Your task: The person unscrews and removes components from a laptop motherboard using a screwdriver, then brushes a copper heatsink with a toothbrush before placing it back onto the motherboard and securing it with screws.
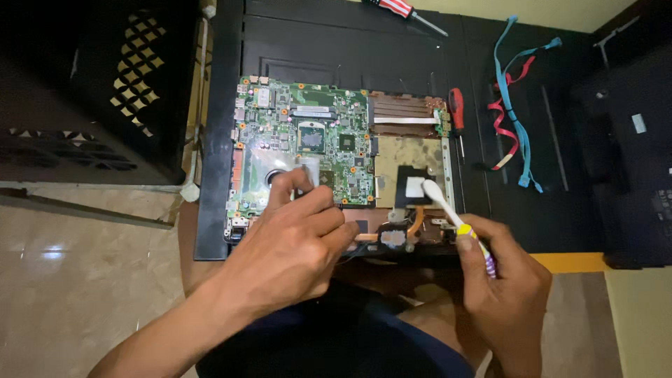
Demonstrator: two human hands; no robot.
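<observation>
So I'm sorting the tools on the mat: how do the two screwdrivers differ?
The striped screwdriver lies at the far edge of the black mat, slanted and partly cut off by the frame; the red screwdriver lies upright beside the laptop board. The first handle has red and white stripes, the second is red and black. Neither is near the left hand or right hand.

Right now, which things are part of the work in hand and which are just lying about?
In use:
left hand
right hand
toothbrush
green motherboard
black fan housing

Lying about:
striped-handle screwdriver
red-handle screwdriver
blue strap
red strap
</observation>
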